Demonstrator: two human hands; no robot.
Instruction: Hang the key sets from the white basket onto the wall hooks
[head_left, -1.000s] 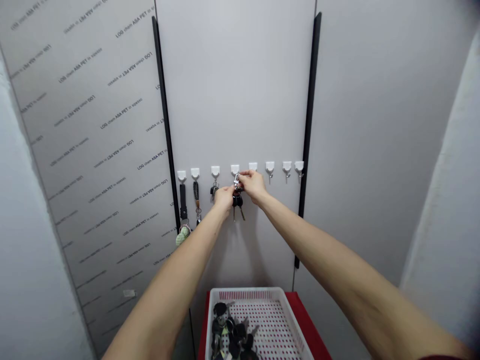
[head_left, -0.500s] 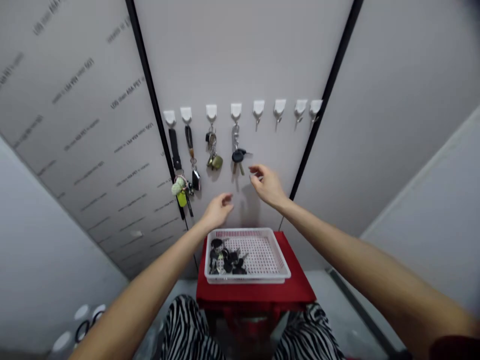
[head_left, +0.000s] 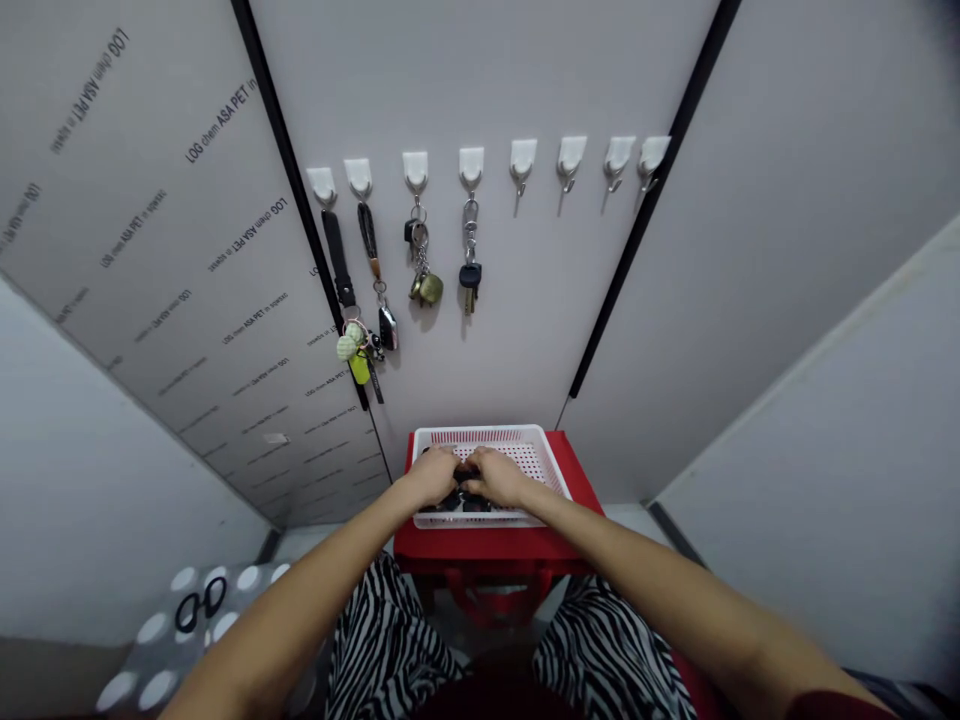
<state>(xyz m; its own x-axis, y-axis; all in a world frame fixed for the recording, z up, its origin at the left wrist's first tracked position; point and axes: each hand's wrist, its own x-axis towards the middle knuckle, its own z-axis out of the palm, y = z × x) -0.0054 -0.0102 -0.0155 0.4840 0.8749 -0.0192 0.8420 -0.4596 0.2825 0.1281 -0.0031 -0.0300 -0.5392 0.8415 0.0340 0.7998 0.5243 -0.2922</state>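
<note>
Both my hands are down inside a white plastic basket (head_left: 486, 436), their fingertips close together over a dark heap of keys (head_left: 475, 505) in its left half. My left hand (head_left: 433, 474) curls in from the left, fingers bent among the keys. From the right, my right hand (head_left: 496, 475) has thumb and fingers pinched around dark keys near the left fingertips. Which key each hand grips is partly hidden by the fingers. On the wall ahead, a bunch of keys with a black head (head_left: 470, 276) hangs from the fourth hook (head_left: 471, 166).
The basket stands on a red box-like surface (head_left: 495, 543). Left of the fourth hook hang a keyring with brass pieces (head_left: 429, 289), a looped strap (head_left: 367, 232) and a black strap (head_left: 337, 258). Several bare hooks (head_left: 523, 160) continue rightward. Black scissors handles (head_left: 201, 603) lie lower left.
Both hands have dropped from in front of the wall into the basket. The keys on the fourth hook, turned sideways before, now hang straight down. The view has tilted lower.
</note>
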